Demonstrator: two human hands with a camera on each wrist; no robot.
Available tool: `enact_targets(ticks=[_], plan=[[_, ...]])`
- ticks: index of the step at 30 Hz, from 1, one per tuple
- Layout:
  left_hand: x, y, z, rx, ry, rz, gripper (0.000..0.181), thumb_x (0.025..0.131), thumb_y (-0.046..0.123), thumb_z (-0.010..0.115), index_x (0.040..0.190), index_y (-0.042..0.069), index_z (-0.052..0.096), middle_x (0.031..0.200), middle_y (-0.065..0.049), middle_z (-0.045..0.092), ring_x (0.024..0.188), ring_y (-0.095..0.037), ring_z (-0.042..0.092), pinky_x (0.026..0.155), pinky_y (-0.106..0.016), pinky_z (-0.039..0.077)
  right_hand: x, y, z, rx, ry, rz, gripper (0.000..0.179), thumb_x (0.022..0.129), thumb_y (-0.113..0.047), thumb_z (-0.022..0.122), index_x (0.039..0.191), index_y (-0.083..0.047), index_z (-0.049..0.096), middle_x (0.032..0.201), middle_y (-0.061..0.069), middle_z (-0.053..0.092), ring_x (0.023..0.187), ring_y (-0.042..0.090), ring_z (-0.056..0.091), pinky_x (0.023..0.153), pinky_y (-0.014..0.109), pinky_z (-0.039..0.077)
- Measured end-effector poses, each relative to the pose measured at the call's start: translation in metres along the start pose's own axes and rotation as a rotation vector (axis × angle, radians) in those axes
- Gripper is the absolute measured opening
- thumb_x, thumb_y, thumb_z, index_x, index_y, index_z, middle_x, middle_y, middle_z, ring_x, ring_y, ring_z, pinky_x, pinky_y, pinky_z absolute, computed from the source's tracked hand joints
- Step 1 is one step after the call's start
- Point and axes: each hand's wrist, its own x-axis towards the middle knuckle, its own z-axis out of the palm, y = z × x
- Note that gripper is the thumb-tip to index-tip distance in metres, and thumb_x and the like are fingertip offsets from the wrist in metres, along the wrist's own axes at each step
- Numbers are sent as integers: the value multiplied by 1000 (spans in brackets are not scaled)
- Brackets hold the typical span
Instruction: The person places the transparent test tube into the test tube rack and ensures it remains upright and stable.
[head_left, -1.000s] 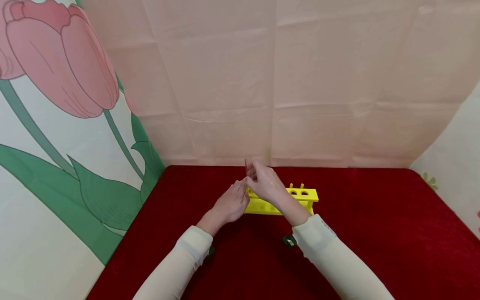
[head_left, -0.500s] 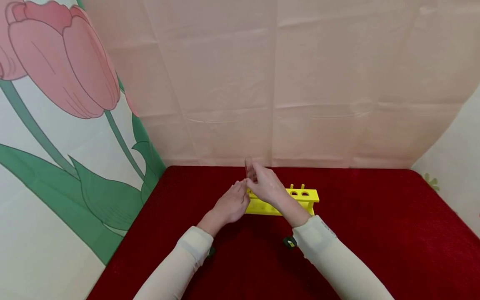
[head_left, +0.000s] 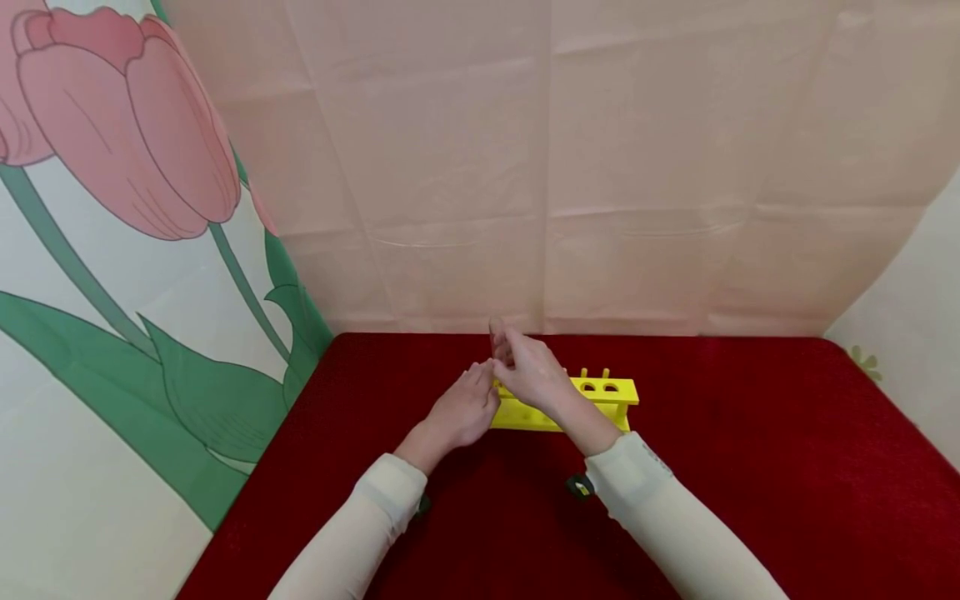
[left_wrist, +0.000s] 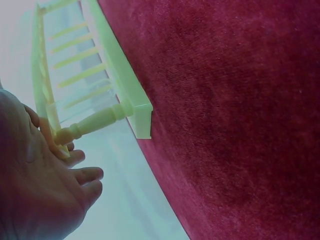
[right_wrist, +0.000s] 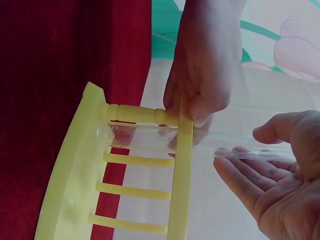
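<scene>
A yellow test tube rack [head_left: 619,391] stands on the table, with a top plate full of round holes and a row of pegs behind. My left hand [head_left: 463,404] grips the left end of its top plate, the thumb [right_wrist: 201,118] on one side and fingers beneath. Through the end hole runs a clear glass test tube [right_wrist: 145,136], its rounded bottom right at the rack's base. Around the tube's upper part is my right hand [head_left: 531,369], holding it between thumb and extended fingers. That hand hides the middle of the rack in the head view.
A dark red velvet cloth [head_left: 750,467] covers the table. A plain beige curtain [head_left: 637,167] hangs behind it, and a tulip-printed sheet [head_left: 187,333] is at the left. Beside each cuff a small dark wrist device [head_left: 579,485] shows.
</scene>
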Motion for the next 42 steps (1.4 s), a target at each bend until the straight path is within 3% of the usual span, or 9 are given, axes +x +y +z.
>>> enact_targets(ticks=[12, 21, 36, 42], plan=[[0, -2, 0, -13, 4, -4, 58, 111, 30, 24, 164, 9, 13, 170, -4, 14, 157, -25, 9, 126, -41, 13, 0, -2, 1, 3, -7, -20, 32, 95, -13, 69, 124, -8, 57, 109, 7, 69, 95, 21, 66, 83, 37, 59], [0, 0, -1, -23, -3, -8, 58, 111, 31, 24, 164, 12, 10, 170, -3, 13, 157, -24, 7, 126, -40, 12, 1, -1, 2, -14, -14, -28, 52, 95, -12, 69, 143, -7, 48, 117, 7, 67, 99, 21, 65, 87, 38, 58], [-2, -2, -1, -22, 2, -1, 58, 111, 32, 22, 164, 13, 10, 170, -3, 12, 157, -23, 7, 126, -41, 13, 0, 2, 6, -38, -14, -24, 55, 96, -13, 68, 146, -9, 46, 118, 7, 67, 98, 21, 66, 85, 37, 59], [-2, -2, -1, -19, 11, 11, 58, 111, 32, 22, 165, 15, 8, 170, -2, 12, 157, -23, 7, 126, -41, 13, -1, 2, 7, -34, -22, 7, 38, 96, -15, 68, 131, -10, 55, 111, 7, 69, 95, 21, 66, 81, 36, 59]])
